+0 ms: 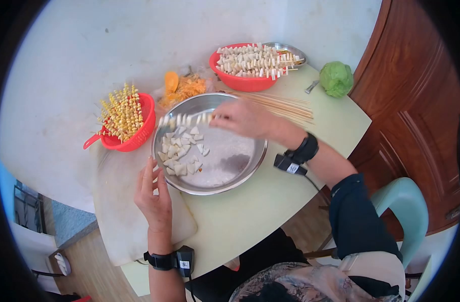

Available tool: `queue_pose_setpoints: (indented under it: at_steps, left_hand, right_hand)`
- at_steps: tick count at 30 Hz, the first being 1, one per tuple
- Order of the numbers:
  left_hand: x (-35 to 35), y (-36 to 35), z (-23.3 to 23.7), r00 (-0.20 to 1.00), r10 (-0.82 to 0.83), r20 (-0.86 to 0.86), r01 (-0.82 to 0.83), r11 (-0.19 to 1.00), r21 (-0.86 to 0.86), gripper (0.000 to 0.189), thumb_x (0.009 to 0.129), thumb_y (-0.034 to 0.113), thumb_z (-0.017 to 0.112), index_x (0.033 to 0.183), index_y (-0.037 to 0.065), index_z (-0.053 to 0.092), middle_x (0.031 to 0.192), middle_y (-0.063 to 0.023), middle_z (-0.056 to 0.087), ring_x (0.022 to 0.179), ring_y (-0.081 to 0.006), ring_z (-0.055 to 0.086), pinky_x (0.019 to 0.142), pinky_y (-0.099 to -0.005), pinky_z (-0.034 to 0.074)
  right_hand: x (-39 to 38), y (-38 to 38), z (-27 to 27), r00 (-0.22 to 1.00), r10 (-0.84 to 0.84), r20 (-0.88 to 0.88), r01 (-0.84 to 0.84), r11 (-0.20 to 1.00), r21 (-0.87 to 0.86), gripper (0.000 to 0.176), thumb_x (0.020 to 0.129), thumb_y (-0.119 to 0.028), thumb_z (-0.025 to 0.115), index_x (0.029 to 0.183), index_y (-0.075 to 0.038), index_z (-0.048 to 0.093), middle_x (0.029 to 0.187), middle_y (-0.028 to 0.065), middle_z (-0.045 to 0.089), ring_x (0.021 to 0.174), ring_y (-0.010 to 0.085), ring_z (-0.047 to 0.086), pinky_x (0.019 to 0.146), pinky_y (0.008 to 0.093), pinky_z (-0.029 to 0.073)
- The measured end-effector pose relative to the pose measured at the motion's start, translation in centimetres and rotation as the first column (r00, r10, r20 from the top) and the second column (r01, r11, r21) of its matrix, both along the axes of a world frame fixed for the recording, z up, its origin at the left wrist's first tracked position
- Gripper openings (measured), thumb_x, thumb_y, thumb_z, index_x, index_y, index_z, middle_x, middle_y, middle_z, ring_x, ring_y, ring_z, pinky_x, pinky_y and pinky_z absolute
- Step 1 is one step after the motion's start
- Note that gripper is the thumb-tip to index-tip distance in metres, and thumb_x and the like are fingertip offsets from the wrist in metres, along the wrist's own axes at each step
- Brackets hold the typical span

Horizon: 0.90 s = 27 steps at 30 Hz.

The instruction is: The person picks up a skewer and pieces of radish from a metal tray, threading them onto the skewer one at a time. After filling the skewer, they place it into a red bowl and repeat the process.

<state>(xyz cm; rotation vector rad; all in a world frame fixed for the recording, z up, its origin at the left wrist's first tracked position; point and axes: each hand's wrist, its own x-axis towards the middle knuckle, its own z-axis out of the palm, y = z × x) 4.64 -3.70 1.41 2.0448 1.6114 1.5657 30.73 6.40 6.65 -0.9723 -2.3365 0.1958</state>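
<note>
My right hand [242, 118] is closed on the end of a skewer [187, 120] threaded with white pieces, slightly blurred, held level over a round metal pan [242, 176]. Loose white chunks [177, 153] lie in the left part of that pan. At its lower left rim, my left hand [154, 196] has its fingers stretched upward and apart, with nothing in them. A pale cutting board [177, 226] lies beneath the left hand.
Skewers of small yellow pieces [123, 113] stand in a red colander [148, 118]. A red basin [235, 80] holds white-piece skewers. Behind the pan are bare sticks [285, 106], orange peelings [189, 86] and a green cabbage [336, 79]. A green chair [406, 201] stands right.
</note>
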Motion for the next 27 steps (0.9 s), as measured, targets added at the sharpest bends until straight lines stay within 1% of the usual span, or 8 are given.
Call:
queue_pose_setpoints:
  at_steps: [5, 10, 13, 17, 19, 20, 22, 27]
  left_hand:
    - [0.2, 0.1, -0.3, 0.997, -0.010, -0.077, 0.013, 0.999, 0.040, 0.039, 0.084, -0.006, 0.057, 0.122, 0.002, 0.057, 0.102, -0.0132, 0.064, 0.083, -0.0187, 0.066, 0.067, -0.0280, 0.054]
    - [0.4, -0.2, 0.2, 0.989, -0.018, -0.146, 0.024, 0.999, 0.042, 0.036, 0.083, -0.008, 0.056, 0.119, 0.001, 0.058, 0.097, -0.0144, 0.064, 0.083, -0.0214, 0.066, 0.071, -0.0305, 0.054]
    - [0.5, -0.2, 0.2, 0.979, -0.023, -0.203, 0.027, 0.999, 0.021, 0.034, 0.083, -0.007, 0.057, 0.116, 0.001, 0.059, 0.094, -0.0146, 0.064, 0.082, -0.0218, 0.066, 0.071, -0.0300, 0.054]
    - [0.6, -0.2, 0.2, 0.980, -0.017, -0.198, 0.022, 0.999, 0.025, 0.029, 0.083, -0.006, 0.059, 0.112, 0.000, 0.062, 0.092, -0.0137, 0.064, 0.080, -0.0223, 0.066, 0.070, -0.0305, 0.053]
    - [0.7, -0.3, 0.4, 0.978, -0.018, -0.206, 0.021, 1.000, 0.015, 0.028, 0.083, -0.006, 0.059, 0.110, 0.000, 0.063, 0.092, -0.0134, 0.065, 0.080, -0.0227, 0.065, 0.070, -0.0304, 0.053]
    - [0.7, -0.3, 0.5, 0.976, -0.012, -0.218, 0.018, 1.000, 0.024, 0.026, 0.083, -0.006, 0.060, 0.108, 0.000, 0.063, 0.092, -0.0132, 0.065, 0.080, -0.0230, 0.065, 0.070, -0.0302, 0.052]
    - [0.6, -0.2, 0.4, 0.972, -0.024, -0.233, 0.028, 1.000, 0.014, 0.025, 0.083, -0.005, 0.060, 0.107, 0.000, 0.064, 0.092, -0.0129, 0.065, 0.080, -0.0233, 0.065, 0.070, -0.0299, 0.052]
    - [0.3, 0.2, -0.2, 0.968, -0.023, -0.249, 0.047, 0.995, 0.089, 0.022, 0.083, -0.006, 0.061, 0.104, 0.000, 0.065, 0.092, -0.0127, 0.066, 0.080, -0.0221, 0.065, 0.070, -0.0295, 0.051]
  right_hand:
    - [6.0, 6.0, 4.8, 0.880, -0.414, 0.234, 0.343, 0.893, 0.291, 0.026, 0.085, -0.032, 0.057, 0.088, -0.008, 0.066, 0.083, 0.0122, 0.062, 0.076, 0.0291, 0.061, 0.067, 0.0398, 0.049]
    - [11.2, 12.6, 5.8, 0.743, -0.600, 0.296, 0.380, 0.742, 0.552, 0.024, 0.087, -0.031, 0.054, 0.089, -0.010, 0.066, 0.088, 0.0092, 0.061, 0.087, 0.0260, 0.060, 0.074, 0.0398, 0.051]
    - [12.2, 14.6, 5.3, 0.645, -0.660, 0.385, 0.428, 0.729, 0.533, 0.024, 0.088, -0.030, 0.053, 0.092, -0.010, 0.066, 0.093, 0.0087, 0.061, 0.096, 0.0251, 0.057, 0.078, 0.0390, 0.050]
    - [12.9, 16.8, 3.1, 0.713, -0.606, 0.353, 0.432, 0.776, 0.460, 0.026, 0.088, -0.031, 0.054, 0.098, -0.010, 0.065, 0.096, 0.0091, 0.060, 0.099, 0.0252, 0.055, 0.083, 0.0418, 0.048]
    - [12.0, 16.5, 2.9, 0.584, -0.711, 0.393, 0.527, 0.700, 0.482, 0.027, 0.087, -0.034, 0.056, 0.096, -0.010, 0.065, 0.095, 0.0102, 0.060, 0.100, 0.0270, 0.054, 0.083, 0.0456, 0.045]
    - [11.8, 16.1, 2.5, 0.582, -0.705, 0.405, 0.529, 0.707, 0.469, 0.027, 0.087, -0.034, 0.056, 0.096, -0.010, 0.065, 0.095, 0.0102, 0.060, 0.100, 0.0270, 0.054, 0.083, 0.0456, 0.045]
    - [12.1, 14.9, 2.0, 0.675, -0.719, 0.166, 0.475, 0.596, 0.647, 0.026, 0.086, -0.033, 0.057, 0.095, -0.010, 0.065, 0.093, 0.0077, 0.060, 0.098, 0.0250, 0.055, 0.081, 0.0443, 0.042]
    - [13.2, 9.0, 2.1, 0.831, -0.555, 0.043, 0.365, 0.601, 0.711, 0.018, 0.084, -0.028, 0.059, 0.089, -0.012, 0.066, 0.087, 0.0037, 0.060, 0.092, 0.0229, 0.056, 0.075, 0.0418, 0.040]
